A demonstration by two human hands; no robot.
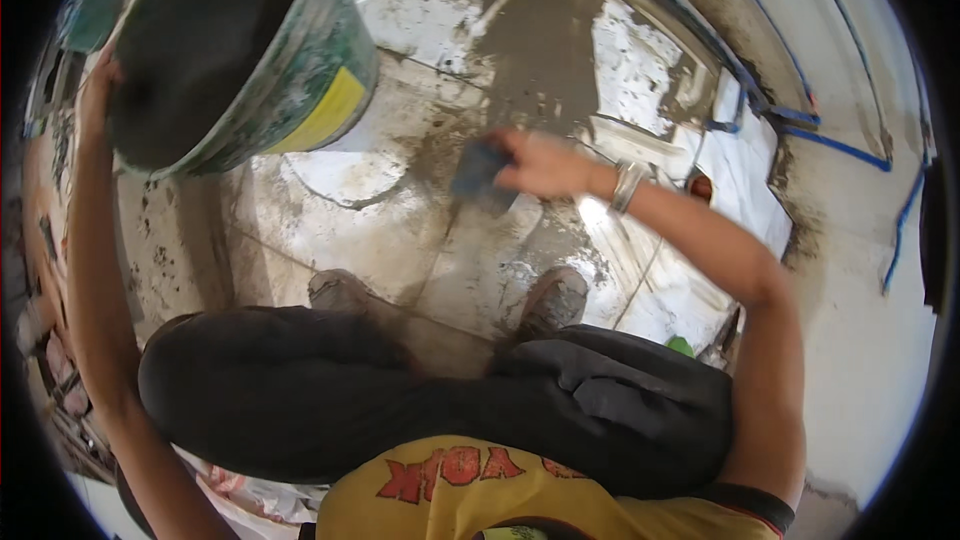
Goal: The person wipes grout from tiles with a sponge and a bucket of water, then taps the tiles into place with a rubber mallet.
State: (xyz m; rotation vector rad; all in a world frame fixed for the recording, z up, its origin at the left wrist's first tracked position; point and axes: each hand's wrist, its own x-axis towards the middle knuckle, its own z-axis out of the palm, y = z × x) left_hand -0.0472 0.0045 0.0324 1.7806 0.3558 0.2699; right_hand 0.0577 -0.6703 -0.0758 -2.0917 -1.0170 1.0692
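Note:
My left hand [108, 80] grips the rim of a large, stained green bucket [330, 45] with a yellow label, tilted at the upper left; its dark grey inside faces me. My right hand [540, 168], a metal bracelet on its wrist, is closed on a blurred dark blue-grey pad [475, 178], possibly a sponge or cloth, low over the tiled floor [340, 225] just right of the bucket. Wet grey slurry [535, 50] smears the tiles beyond that hand, with white patches and streaks through it.
My shoes [550, 300] and bent legs are below my hands. Along the right runs a pale wall [855, 230] with blue pipes or hoses [830, 140] near it. Rubble [70, 390] lies at the far left, and crumpled plastic sheeting [240, 500] behind my left leg.

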